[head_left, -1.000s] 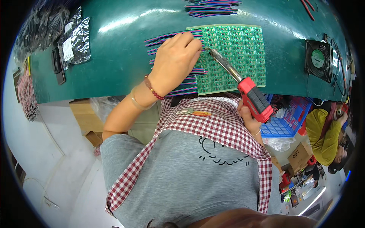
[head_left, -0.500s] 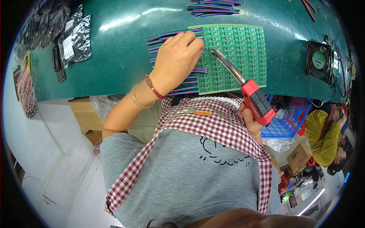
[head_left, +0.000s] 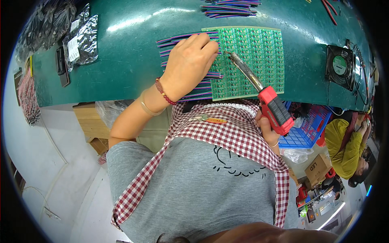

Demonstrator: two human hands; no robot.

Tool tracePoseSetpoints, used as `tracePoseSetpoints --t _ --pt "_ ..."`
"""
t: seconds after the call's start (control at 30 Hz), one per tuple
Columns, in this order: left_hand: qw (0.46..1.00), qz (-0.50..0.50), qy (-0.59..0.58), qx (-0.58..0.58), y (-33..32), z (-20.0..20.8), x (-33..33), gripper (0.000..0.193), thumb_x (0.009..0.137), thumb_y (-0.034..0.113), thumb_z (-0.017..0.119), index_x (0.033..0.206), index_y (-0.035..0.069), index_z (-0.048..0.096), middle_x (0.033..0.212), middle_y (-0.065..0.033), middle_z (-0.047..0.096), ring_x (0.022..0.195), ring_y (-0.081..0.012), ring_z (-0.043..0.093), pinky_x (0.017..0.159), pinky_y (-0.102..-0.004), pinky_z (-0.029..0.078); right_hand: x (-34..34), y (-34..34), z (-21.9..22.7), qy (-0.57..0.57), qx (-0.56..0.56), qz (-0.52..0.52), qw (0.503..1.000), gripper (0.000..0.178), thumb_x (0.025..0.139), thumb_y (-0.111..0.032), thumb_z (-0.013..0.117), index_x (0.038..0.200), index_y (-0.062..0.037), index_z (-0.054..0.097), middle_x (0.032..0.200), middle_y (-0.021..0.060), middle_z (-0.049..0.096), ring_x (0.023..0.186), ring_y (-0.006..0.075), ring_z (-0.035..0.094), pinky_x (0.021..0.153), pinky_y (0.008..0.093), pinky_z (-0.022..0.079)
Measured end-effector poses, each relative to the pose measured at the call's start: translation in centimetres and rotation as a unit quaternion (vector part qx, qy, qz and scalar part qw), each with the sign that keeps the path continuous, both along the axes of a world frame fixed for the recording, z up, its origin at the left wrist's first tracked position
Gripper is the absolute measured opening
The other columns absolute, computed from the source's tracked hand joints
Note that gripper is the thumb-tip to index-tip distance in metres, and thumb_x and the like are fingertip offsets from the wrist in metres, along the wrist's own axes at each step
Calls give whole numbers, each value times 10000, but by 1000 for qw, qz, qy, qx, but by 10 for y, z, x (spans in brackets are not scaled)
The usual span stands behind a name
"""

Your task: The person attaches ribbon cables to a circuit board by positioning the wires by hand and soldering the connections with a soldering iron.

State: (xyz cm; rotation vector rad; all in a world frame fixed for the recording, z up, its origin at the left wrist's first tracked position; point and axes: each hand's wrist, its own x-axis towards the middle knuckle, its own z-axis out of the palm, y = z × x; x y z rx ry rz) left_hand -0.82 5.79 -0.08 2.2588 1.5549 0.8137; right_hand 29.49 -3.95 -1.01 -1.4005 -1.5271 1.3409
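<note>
Soldering iron (head_left: 266, 96) rightward, contact unclear

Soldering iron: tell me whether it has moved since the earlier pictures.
Yes; judged against the green circuit board, the soldering iron has shifted slightly right and downward in the view.

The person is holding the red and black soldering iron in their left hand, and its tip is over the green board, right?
Not quite: the head view shows the soldering iron in the right hand, not the left. Its tip is indeed over the green board.
</note>
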Motion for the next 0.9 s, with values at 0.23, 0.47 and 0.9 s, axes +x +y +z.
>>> tracePoseSetpoints --t 0.23,0.47,0.9 --pt "1000 0 -4 -6 0 2 0 111 795 61 712 856 43 621 860 -85 585 819 -284 613 711 -378 508 3 0 -6 -3 59 64 996 325 962 -198 608 1163 50 552 798 69 575 617 110 508 542 268 428" --pt "1000 2 -13 -9 0 2 0 99 802 63 707 859 43 628 859 -84 588 816 -285 613 709 -381 508 6 1 -3 -65 20 87 994 291 962 -192 601 1132 41 562 803 61 581 631 106 512 556 261 428" --pt "1000 4 -10 -5 0 2 -1 101 801 71 711 862 48 634 862 -80 592 822 -283 614 712 -380 509 2 -2 0 -65 18 -3 998 185 824 -142 709 939 3 703 807 102 682 675 208 668 616 309 521"
